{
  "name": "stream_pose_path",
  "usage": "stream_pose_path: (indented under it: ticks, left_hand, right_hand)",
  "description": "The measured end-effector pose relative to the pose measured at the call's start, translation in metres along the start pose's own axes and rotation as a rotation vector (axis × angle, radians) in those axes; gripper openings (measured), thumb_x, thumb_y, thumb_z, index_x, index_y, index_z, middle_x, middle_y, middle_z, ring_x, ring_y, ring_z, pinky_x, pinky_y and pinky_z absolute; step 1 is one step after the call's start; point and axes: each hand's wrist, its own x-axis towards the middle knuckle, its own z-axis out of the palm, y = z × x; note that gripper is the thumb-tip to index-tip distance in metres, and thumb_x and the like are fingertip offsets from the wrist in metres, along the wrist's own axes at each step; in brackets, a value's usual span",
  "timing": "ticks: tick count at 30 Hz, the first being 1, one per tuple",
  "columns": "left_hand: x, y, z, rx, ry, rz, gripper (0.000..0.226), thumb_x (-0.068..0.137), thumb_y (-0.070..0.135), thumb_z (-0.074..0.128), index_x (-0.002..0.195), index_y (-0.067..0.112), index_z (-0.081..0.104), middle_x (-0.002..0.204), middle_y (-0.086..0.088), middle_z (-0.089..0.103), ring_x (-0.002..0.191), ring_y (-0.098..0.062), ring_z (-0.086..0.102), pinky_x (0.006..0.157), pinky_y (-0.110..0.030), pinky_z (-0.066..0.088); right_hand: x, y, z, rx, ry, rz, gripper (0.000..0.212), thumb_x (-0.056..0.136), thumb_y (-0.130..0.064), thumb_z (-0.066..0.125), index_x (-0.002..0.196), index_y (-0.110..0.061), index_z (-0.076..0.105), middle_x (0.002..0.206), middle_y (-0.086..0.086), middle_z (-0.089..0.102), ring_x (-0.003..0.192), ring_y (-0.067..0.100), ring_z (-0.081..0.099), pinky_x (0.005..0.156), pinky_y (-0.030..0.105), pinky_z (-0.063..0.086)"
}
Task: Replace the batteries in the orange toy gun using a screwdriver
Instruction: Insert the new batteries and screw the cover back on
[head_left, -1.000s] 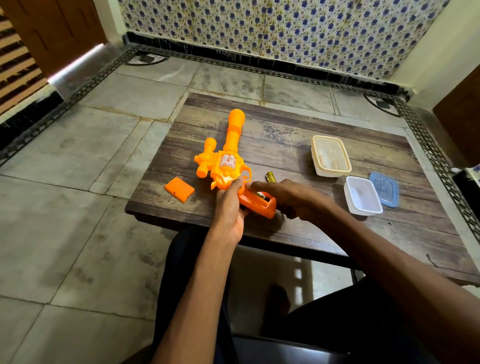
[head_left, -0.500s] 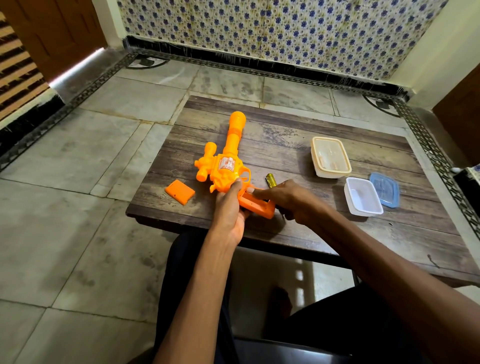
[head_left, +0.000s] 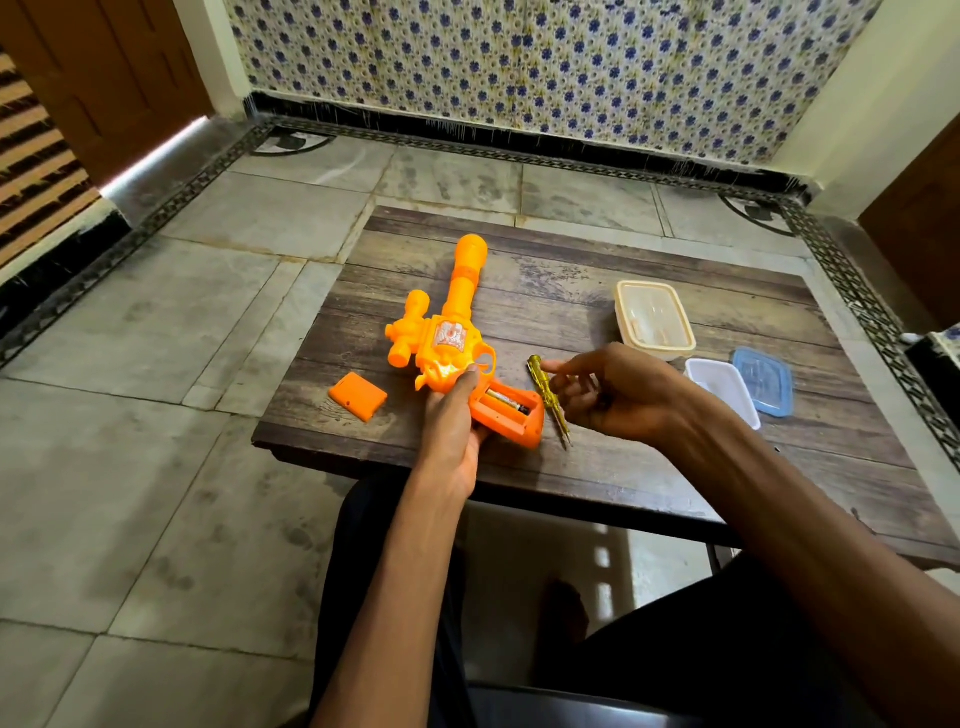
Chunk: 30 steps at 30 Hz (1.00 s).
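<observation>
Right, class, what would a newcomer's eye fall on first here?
The orange toy gun lies on the wooden table, left hand gripping its opened handle, a battery showing inside. Its orange cover lies left of it; a yellow screwdriver lies right, by the right hand.

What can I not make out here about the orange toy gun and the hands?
All in the head view:
Inside the open battery compartment of the orange plastic toy gun: small and shadowed; one battery shows, more uncertain.
Palm of the right hand: hidden by its curled fingers; whether it holds anything, or touches the yellow transparent screwdriver, is unclear.
Fingers of the left hand: hidden under the gun's grip.
Contents of the cream lidded plastic box: blurred by its cloudy lid.
</observation>
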Motion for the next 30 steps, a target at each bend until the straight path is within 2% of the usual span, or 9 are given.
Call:
stream_pose_path:
  ticks: [4,7,10,13,18,23,26,28,30]
  left_hand:
    - [-0.003,-0.001,0.001,0.012,0.006,0.009,0.035,0.099,0.015,0.056,0.135,0.014,0.056,0.115,-0.008,0.07,0.095,-0.016,0.068,0.075,-0.033,0.055]
    - [-0.004,0.0,0.001,0.023,0.007,0.003,0.034,0.1,0.015,0.055,0.134,0.012,0.056,0.113,-0.009,0.07,0.092,-0.015,0.068,0.073,-0.032,0.054]
    - [-0.004,-0.001,0.001,0.032,0.017,-0.005,0.034,0.099,0.016,0.056,0.133,0.013,0.055,0.118,-0.014,0.067,0.094,-0.018,0.067,0.082,-0.035,0.055]
    - [-0.004,-0.002,0.0,0.014,0.012,-0.006,0.036,0.098,0.017,0.057,0.134,0.013,0.055,0.123,-0.014,0.066,0.106,-0.023,0.065,0.096,-0.043,0.052]
    - [-0.003,-0.002,-0.002,0.02,0.006,0.0,0.035,0.099,0.018,0.056,0.134,0.013,0.056,0.124,-0.013,0.066,0.1,-0.019,0.066,0.087,-0.038,0.053]
    - [-0.003,-0.002,-0.002,0.035,0.014,-0.006,0.028,0.099,0.019,0.056,0.127,0.019,0.056,0.121,-0.011,0.066,0.103,-0.02,0.064,0.088,-0.038,0.052]
    - [-0.003,-0.003,-0.002,0.059,0.016,-0.008,0.035,0.098,0.021,0.057,0.133,0.017,0.056,0.124,-0.012,0.067,0.111,-0.026,0.065,0.097,-0.046,0.052]
    - [-0.001,-0.004,-0.003,0.064,0.016,-0.014,0.038,0.098,0.023,0.058,0.135,0.015,0.054,0.124,-0.015,0.066,0.11,-0.028,0.067,0.098,-0.047,0.052]
    - [-0.001,-0.004,-0.003,0.067,0.023,-0.013,0.038,0.098,0.023,0.057,0.134,0.011,0.055,0.121,-0.019,0.067,0.098,-0.024,0.07,0.09,-0.042,0.056]
  right_hand:
    - [-0.002,0.0,0.001,0.114,-0.018,-0.036,0.041,0.096,0.012,0.034,0.13,0.005,0.054,0.094,0.017,0.066,0.073,0.015,0.062,0.053,0.016,0.053]
    - [-0.001,0.001,0.0,0.065,-0.036,-0.049,0.034,0.098,0.009,0.035,0.126,0.004,0.054,0.093,0.016,0.068,0.069,0.011,0.061,0.043,0.013,0.046]
    - [0.001,0.006,-0.003,-0.119,-0.075,-0.112,0.022,0.103,-0.002,0.037,0.119,-0.006,0.052,0.086,0.009,0.067,0.052,0.005,0.049,0.035,0.012,0.029]
    - [-0.001,0.01,-0.005,-0.3,-0.105,-0.214,0.018,0.106,-0.013,0.039,0.115,-0.008,0.054,0.085,0.006,0.064,0.047,0.004,0.034,0.036,0.013,0.022]
    - [-0.003,0.015,-0.005,-0.536,-0.157,-0.36,0.029,0.106,-0.023,0.042,0.118,-0.003,0.059,0.087,0.007,0.063,0.052,0.009,0.027,0.046,0.018,0.023]
    - [-0.001,0.021,0.0,-0.621,-0.085,-0.466,0.023,0.1,-0.027,0.056,0.111,-0.014,0.071,0.088,0.007,0.056,0.058,0.011,0.03,0.05,0.023,0.024]
    - [-0.001,0.022,0.005,-0.705,0.061,-0.486,0.016,0.091,-0.028,0.07,0.103,-0.018,0.073,0.078,0.005,0.06,0.048,0.003,0.038,0.045,0.019,0.026]
    - [-0.001,0.021,0.007,-0.886,0.109,-0.558,0.017,0.086,-0.029,0.077,0.098,-0.018,0.073,0.072,0.001,0.066,0.044,-0.001,0.048,0.041,0.014,0.032]
    - [-0.001,0.022,0.01,-1.16,0.121,-0.674,0.019,0.082,-0.032,0.079,0.095,-0.019,0.074,0.07,-0.003,0.068,0.055,0.001,0.059,0.045,0.012,0.037]
